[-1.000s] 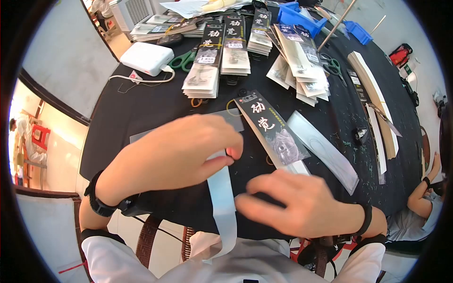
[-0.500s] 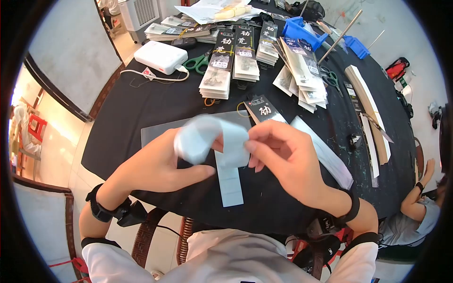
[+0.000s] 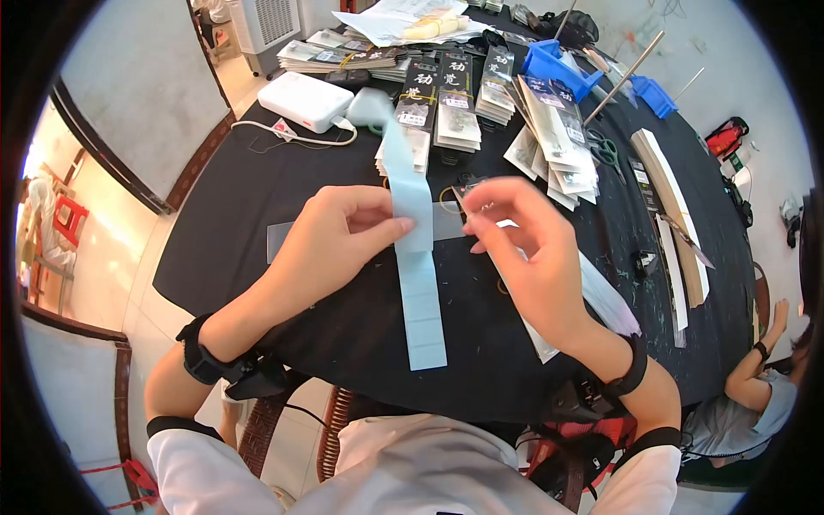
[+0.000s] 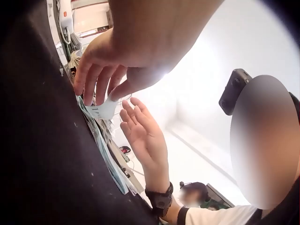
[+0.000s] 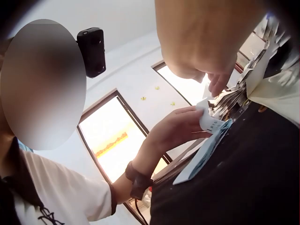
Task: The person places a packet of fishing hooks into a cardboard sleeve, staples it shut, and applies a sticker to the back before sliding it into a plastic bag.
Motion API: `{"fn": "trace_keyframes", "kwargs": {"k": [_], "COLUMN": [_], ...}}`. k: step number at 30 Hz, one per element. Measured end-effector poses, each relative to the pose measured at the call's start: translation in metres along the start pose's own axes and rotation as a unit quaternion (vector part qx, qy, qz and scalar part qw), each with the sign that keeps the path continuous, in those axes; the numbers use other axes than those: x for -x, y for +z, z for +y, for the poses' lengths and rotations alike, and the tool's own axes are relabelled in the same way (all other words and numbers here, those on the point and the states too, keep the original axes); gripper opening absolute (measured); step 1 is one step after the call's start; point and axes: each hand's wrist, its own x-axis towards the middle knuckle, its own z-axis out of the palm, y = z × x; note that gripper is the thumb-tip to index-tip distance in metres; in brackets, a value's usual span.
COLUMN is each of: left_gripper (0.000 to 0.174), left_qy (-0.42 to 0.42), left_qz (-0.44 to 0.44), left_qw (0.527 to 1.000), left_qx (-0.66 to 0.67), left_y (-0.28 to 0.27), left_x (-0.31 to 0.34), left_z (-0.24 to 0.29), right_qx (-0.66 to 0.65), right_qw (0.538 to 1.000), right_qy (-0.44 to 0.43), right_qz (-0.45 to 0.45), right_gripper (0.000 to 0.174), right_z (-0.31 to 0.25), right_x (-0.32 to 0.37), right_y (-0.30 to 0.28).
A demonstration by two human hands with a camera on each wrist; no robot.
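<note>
My left hand (image 3: 348, 227) pinches a pale blue label strip (image 3: 421, 309) between thumb and fingers. One end of the strip runs toward me over the black cloth; the other rises in a loose curl beyond the hand. Printed marks show on the strip's white face (image 4: 101, 111) in the left wrist view. To the right, my right hand (image 3: 534, 257) hovers apart from the strip, and in the left wrist view its fingers (image 4: 136, 115) are extended with nothing held. Beneath it lies a black-headed packet (image 3: 542, 348), mostly covered by that hand.
A clear plastic sheet (image 3: 279, 236) lies behind the left hand, and a pale flat sleeve (image 3: 608, 296) right of the right hand. Behind are stacks of packets (image 3: 455, 94), a white power box (image 3: 305, 101), green-handled scissors (image 3: 606, 150) and blue bins (image 3: 562, 73). Long card strips (image 3: 674, 202) stand at right.
The strip hung toward my lap, then was looped between both hands; now it stretches across the cloth with its far end flung up. The right hand has left the strip and moved right.
</note>
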Motion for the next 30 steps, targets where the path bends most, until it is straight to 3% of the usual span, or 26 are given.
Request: {"fn": "trace_keyframes", "kwargs": {"k": [2, 6, 10, 13, 19, 22, 24, 30], "left_gripper": [0.017, 0.023, 0.025, 0.022, 0.024, 0.022, 0.022, 0.024], "left_qy": [-0.013, -0.083, -0.073, -0.056, -0.058, -0.065, -0.080, -0.090], "left_qz": [0.000, 0.000, -0.007, 0.011, -0.068, -0.040, -0.009, -0.019], "left_qw": [0.999, 0.992, 0.992, 0.991, 0.995, 0.995, 0.992, 0.992], "left_qx": [0.030, 0.092, 0.100, 0.118, 0.039, 0.063, 0.094, 0.085], "left_y": [-0.002, -0.004, -0.004, -0.001, -0.001, 0.000, 0.002, 0.002], "left_x": [-0.003, -0.003, -0.004, -0.004, -0.005, -0.005, -0.005, -0.005], "left_z": [-0.005, 0.002, -0.004, -0.008, -0.007, -0.013, -0.014, -0.018], "right_qx": [0.144, 0.162, 0.137, 0.156, 0.139, 0.137, 0.201, 0.224], "right_qw": [0.983, 0.985, 0.988, 0.982, 0.986, 0.985, 0.963, 0.957], "right_qy": [-0.099, -0.049, -0.031, -0.078, -0.074, -0.100, -0.175, -0.178], "right_qz": [-0.060, -0.042, -0.060, -0.069, -0.049, -0.044, -0.035, -0.037], "right_gripper": [0.020, 0.018, 0.018, 0.017, 0.013, 0.011, 0.011, 0.010], "right_z": [0.005, 0.008, 0.019, 0.024, 0.029, 0.031, 0.032, 0.034], "right_x": [0.002, 0.007, 0.003, 0.002, 0.001, 0.001, 0.001, 0.003], "right_y": [-0.003, 0.014, 0.019, 0.021, 0.024, 0.024, 0.021, 0.021]}}
